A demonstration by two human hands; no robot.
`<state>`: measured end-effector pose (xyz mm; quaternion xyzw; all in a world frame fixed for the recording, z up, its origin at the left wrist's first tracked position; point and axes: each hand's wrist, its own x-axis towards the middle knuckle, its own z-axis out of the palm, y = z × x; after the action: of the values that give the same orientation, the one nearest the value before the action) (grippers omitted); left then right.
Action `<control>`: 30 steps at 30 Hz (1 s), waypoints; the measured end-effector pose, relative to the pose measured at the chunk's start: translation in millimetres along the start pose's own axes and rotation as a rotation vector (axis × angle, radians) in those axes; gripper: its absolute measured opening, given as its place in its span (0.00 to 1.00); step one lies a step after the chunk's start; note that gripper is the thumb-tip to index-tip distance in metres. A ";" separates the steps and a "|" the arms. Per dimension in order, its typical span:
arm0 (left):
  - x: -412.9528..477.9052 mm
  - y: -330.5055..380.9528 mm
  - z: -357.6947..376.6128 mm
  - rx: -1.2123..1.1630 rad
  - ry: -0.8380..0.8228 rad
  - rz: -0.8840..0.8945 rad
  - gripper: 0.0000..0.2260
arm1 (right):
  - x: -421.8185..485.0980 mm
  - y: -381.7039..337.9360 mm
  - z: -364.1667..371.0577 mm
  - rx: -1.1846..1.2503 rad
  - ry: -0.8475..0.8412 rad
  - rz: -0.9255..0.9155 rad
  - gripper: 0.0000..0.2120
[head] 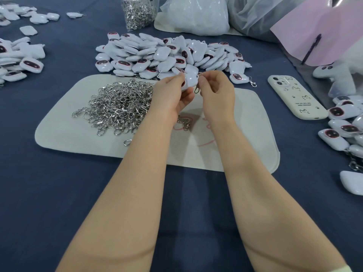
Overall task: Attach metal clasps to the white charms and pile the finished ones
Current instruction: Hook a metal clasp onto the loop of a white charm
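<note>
My left hand [172,95] grips a white charm [190,78] above the white mat [78,134]. My right hand [216,95] pinches a metal clasp [197,89] that hangs at the charm's right edge, between the two hands. A heap of loose silver clasps [119,107] lies on the mat's left half. Just behind the hands sits a big pile of white charms [167,54] with dark red faces. At the right edge lies a pile of charms with clasps on them [345,130]. One clasped charm [238,78] lies alone right of my hands.
A cream phone [294,97] lies on the dark blue cloth to the right. A clear bag of clasps [137,12] and white plastic bags [194,14] stand at the back. More charms [17,59] lie at the left edge. A pink sheet [324,30] is at the back right.
</note>
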<state>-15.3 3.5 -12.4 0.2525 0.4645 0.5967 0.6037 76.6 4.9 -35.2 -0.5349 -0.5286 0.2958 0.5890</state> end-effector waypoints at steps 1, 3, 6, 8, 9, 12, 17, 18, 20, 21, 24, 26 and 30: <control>0.5 -0.3 -0.2 0.013 0.006 0.003 0.07 | -0.1 0.0 0.1 0.008 0.006 -0.005 0.04; 0.8 -0.6 -0.1 0.027 0.008 0.006 0.05 | -0.1 0.1 0.4 0.014 0.016 -0.009 0.04; 0.1 -0.9 0.9 0.037 -0.005 0.019 0.02 | 1.0 -0.7 -0.1 0.003 0.043 -0.010 0.06; 0.0 -1.5 1.5 0.062 0.007 0.047 0.02 | 1.0 -0.8 -0.5 -0.010 0.053 -0.007 0.06; 0.4 -2.2 1.8 0.094 0.023 0.074 0.02 | 0.7 -0.6 -0.7 -0.035 0.054 -0.012 0.06; 2.8 -4.1 1.6 0.266 0.082 0.231 0.07 | -0.6 0.2 -1.2 -0.144 0.041 -0.051 0.05; 2.9 -2.6 0.4 0.558 0.050 0.540 0.06 | -2.3 1.4 -2.6 -0.287 0.021 -0.145 0.06; 2.1 -2.8 0.7 0.598 0.031 0.587 0.07 | -2.5 1.9 -2.9 -0.302 0.019 -0.149 0.06; 1.6 -3.7 1.2 0.670 0.003 0.661 0.07 | -2.4 2.9 -3.4 -0.305 0.018 -0.147 0.06; 2.0 -4.3 1.5 0.700 -0.010 0.685 0.08 | -2.5 3.4 -3.6 -0.301 0.018 -0.146 0.06; 3.3 -5.1 1.9 0.758 -0.054 0.716 0.10 | -2.5 4.7 -4.1 -0.300 0.010 -0.139 0.07; 2.9 -5.5 2.3 0.779 -0.065 0.717 0.10 | -3.0 4.6 -4.1 -0.289 0.009 -0.122 0.07; 0.3 -5.0 3.5 0.715 -0.044 0.688 0.08 | -1.2 4.4 -3.1 -0.236 0.009 -0.042 0.06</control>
<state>-9.8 3.9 -15.3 0.5948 0.5168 0.5594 0.2571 80.2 3.9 -39.3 -0.5908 -0.5682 0.2168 0.5302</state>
